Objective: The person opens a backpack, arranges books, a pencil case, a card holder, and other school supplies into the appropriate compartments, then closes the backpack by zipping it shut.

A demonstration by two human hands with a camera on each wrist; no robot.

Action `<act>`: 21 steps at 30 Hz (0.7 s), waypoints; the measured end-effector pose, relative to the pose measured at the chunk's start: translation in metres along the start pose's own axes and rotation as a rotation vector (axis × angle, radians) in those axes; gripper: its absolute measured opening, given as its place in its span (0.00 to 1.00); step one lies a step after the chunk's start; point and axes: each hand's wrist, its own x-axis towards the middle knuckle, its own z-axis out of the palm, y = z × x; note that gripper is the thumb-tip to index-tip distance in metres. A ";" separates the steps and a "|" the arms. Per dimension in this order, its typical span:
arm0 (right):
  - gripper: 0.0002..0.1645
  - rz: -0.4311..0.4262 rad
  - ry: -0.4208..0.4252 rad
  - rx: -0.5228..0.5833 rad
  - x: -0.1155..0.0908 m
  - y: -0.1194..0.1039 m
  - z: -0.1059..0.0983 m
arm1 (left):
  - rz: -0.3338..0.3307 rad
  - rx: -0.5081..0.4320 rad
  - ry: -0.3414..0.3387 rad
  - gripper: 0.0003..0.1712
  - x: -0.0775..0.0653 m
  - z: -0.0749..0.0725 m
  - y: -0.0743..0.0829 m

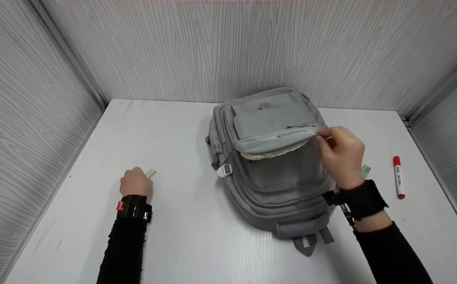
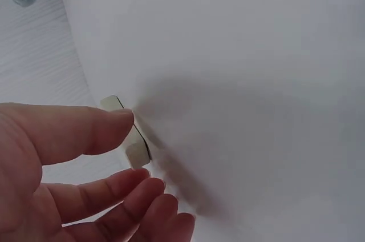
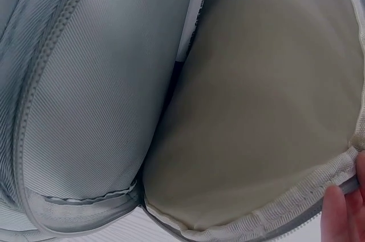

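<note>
A grey backpack (image 1: 283, 173) lies on the white table, its front pocket flap (image 1: 277, 140) folded up and back. My right hand (image 1: 340, 154) pinches the edge of that flap between thumb and fingers. In the right wrist view the pale lining (image 3: 262, 93) shows, with a white marker (image 3: 195, 16) tucked deep in the pocket. Over on the left, my left hand (image 1: 135, 182) is at a small cream block (image 2: 136, 152), like an eraser. The thumb (image 2: 108, 130) overlaps the block, and the loosely curved fingers (image 2: 145, 202) come right up to its lower end.
A red-capped marker (image 1: 398, 177) lies on the table right of the backpack. A green piece (image 1: 365, 171) shows partly behind my right wrist. Wood-grain panels (image 1: 196, 47) stand along the back and both sides. A white buckle (image 1: 224, 170) hangs at the backpack's left side.
</note>
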 end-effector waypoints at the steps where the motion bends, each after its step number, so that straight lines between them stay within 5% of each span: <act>1: 0.03 -0.002 0.000 0.000 0.000 0.000 0.000 | -0.001 0.000 0.002 0.14 0.001 0.000 0.001; 5: 0.03 -0.007 -0.006 -0.004 0.000 0.000 -0.001 | 0.027 -0.011 0.030 0.12 -0.003 0.002 0.006; 8: 0.03 -0.002 0.005 0.000 0.000 -0.001 -0.002 | 0.096 -0.086 0.060 0.12 -0.018 0.006 0.026; 14: 0.02 0.022 0.030 0.002 0.001 -0.003 -0.003 | 0.430 -0.369 0.073 0.12 -0.080 0.015 0.113; 17: 0.03 0.030 0.023 0.002 0.000 -0.002 -0.002 | 0.596 -0.427 0.093 0.09 -0.105 0.020 0.150; 21: 0.03 0.028 0.010 0.005 -0.002 -0.001 0.001 | 0.663 -0.405 0.149 0.08 -0.115 0.035 0.185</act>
